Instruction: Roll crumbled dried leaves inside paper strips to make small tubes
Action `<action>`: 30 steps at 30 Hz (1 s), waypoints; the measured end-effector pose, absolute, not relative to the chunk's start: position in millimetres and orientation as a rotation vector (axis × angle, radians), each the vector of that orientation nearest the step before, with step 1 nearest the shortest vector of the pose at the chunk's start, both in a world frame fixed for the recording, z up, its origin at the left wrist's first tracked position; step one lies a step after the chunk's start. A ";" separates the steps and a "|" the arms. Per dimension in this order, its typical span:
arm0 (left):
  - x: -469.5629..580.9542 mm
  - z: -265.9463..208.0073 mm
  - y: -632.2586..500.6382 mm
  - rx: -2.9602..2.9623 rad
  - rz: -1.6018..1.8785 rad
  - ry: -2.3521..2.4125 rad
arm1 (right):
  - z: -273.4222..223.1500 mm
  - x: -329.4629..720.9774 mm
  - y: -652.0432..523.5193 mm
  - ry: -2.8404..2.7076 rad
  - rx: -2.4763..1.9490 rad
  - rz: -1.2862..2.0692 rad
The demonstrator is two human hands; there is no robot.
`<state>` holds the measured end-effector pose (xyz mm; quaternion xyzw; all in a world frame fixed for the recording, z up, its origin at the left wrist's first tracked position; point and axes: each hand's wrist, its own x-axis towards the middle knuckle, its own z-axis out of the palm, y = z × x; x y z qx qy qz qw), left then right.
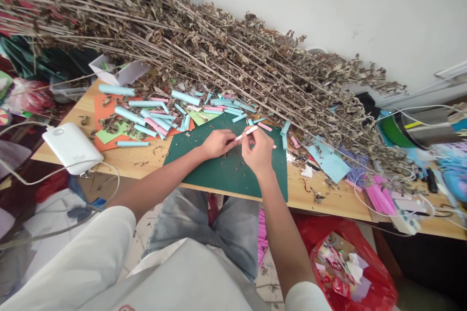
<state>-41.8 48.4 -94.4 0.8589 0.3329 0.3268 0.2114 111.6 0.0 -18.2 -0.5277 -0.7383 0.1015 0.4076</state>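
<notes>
My right hand (259,149) holds a slim white pen-like stick (247,132) between thumb and fingers, its end pointing left toward my other hand. My left hand (219,144) is closed, with thumb and fingertips pressed together close to the stick's tip; whatever they pinch is too small to make out. Both hands are over a dark green cutting mat (204,172) sprinkled with bits of dry leaf. Just beyond them lie rolled blue paper tubes (185,97) and pink paper tubes (155,126), several of each.
Dried leafy stalks (204,43) stretch across the back of the wooden table (127,167). At left are a white power bank (73,148) with a cable and orange paper (102,131). Blue paper (330,158) lies at right. A red rubbish bag (379,272) stands below the table edge.
</notes>
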 end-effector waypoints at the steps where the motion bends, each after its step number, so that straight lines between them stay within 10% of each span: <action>1: -41.7 -93.9 48.4 2.384 0.908 0.933 | -19.4 111.1 1.0 -1.859 -1.335 0.250; 20: -43.1 -86.0 48.0 2.089 1.176 1.009 | -43.7 180.1 -24.6 -2.167 -2.072 0.011; 30: -44.8 -87.4 54.3 1.964 1.356 1.175 | -58.6 99.3 -43.1 -2.259 -1.744 0.095</action>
